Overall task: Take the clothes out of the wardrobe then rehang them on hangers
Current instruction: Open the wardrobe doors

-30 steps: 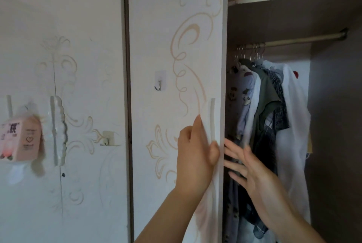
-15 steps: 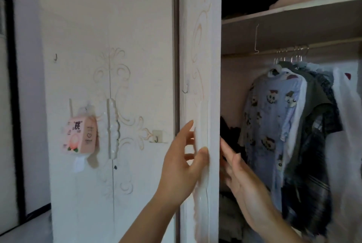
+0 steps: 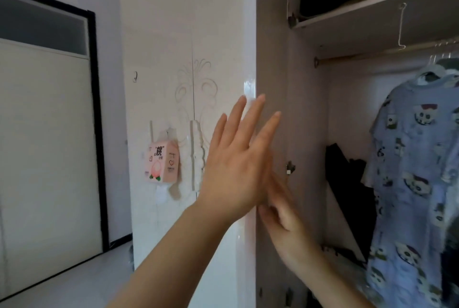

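The left hand is raised in front of the edge of the open door, fingers straight and spread, gripping nothing; whether the fingertips touch the edge is hard to tell. It covers the fingertips of the right hand, which lies just behind it, by the door's inner face. The right fingers that do show look straight and hold nothing, though they are blurred, and contact with the panel cannot be judged.

Inside the wardrobe, to the right of the hands and apart from them, a shirt hangs from the rail. It is pale blue with a repeated cartoon-face print, short-sleeved, and faces outward. Its right side is cut off by the frame, and its hanger is mostly hidden under the collar. More hangers crowd the rail at the frame's edge, with their garments out of view, and a thin wire hook hangs alone further left. A dark garment sits low between the door and the shirt, its shape unclear in the shadow. Above the rail, a shelf carries bunched dark and light clothes, cut off at the top.

On the closed doors to the left hangs a pink tissue pack.
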### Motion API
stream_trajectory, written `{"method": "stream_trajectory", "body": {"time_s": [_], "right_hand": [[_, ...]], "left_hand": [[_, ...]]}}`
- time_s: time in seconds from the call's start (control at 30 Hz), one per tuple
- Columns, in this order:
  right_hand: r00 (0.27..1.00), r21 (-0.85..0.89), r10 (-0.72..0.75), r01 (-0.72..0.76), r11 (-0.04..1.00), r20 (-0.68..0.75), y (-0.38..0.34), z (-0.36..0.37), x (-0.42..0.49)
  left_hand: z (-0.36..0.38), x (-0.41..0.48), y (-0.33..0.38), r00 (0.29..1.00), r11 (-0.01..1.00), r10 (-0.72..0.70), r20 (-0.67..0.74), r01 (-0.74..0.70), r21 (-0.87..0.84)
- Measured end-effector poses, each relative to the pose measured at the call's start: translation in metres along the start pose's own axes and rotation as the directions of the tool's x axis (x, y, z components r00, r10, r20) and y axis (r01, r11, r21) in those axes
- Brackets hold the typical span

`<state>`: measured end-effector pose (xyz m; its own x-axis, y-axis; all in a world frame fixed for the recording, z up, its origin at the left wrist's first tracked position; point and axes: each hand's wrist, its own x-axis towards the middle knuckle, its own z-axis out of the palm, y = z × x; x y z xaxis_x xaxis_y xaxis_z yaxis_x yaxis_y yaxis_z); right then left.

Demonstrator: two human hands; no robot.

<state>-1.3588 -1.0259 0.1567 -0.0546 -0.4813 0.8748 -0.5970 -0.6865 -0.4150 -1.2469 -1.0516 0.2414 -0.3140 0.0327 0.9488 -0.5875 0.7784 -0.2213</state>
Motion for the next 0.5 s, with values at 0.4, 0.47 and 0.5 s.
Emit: {"method": "stream_trajectory", "body": {"time_s": [0.4,0.47,0.5], "right_hand": [[0.984,-0.391,-0.173,0.173,0.904,0.036,0.041,0.068,0.013],[0.987,-0.462,-0.159,0.154,0.874,0.029,0.045,0.078,0.016],[0.988,-0.473,-0.151,0.146,0.869,0.028,0.046,0.082,0.018]], "left_hand": [[-0.004,-0.016,-0.073,0.980,0.818,-0.025,0.195,-0.092,0.568],[-0.005,-0.019,-0.081,0.977,0.793,-0.046,0.206,-0.090,0.603],[-0.005,-0.020,-0.085,0.976,0.785,-0.058,0.211,-0.086,0.613]]}}
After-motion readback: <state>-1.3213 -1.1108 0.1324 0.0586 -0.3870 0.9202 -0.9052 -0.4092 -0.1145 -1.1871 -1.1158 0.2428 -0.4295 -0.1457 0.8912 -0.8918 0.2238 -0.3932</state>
